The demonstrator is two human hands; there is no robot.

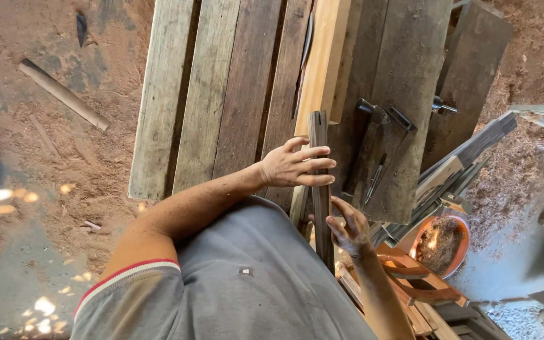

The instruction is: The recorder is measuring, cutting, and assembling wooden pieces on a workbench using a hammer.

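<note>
Presently, both hands are on a narrow dark wooden strip (pixel 320 189) that stands lengthwise over the near edge of the desk (pixel 221 94), its far end notched and resting beside a pale plank (pixel 323 56).

Left hand (pixel 294 167): laid across the strip about midway, fingers (pixel 316 165) stretched flat over its face, thumb side toward the desk. The grip is loose, fingers apart rather than curled; it presses on the strip more than it clasps it.

Right hand (pixel 347 230): lower down, nearer the body, touching the strip's right edge with fingers partly bent. Whether this grip is fully clamped round the strip cannot be told, as the strip hides the fingertips.

Surroundings: the desk is made of weathered grey boards. Just right of the strip lies a dark metal tool (pixel 382 135) (its exact kind is unclear). Further right, a bundle of dark slats (pixel 467 154) leans off the desk edge, and an orange bowl (pixel 441 245) holding sawdust sits below. To the left, a wooden stick (pixel 64 94) lies on the reddish, sawdust-covered floor (pixel 51 157). The person wears a grey shirt (pixel 247 283).
</note>
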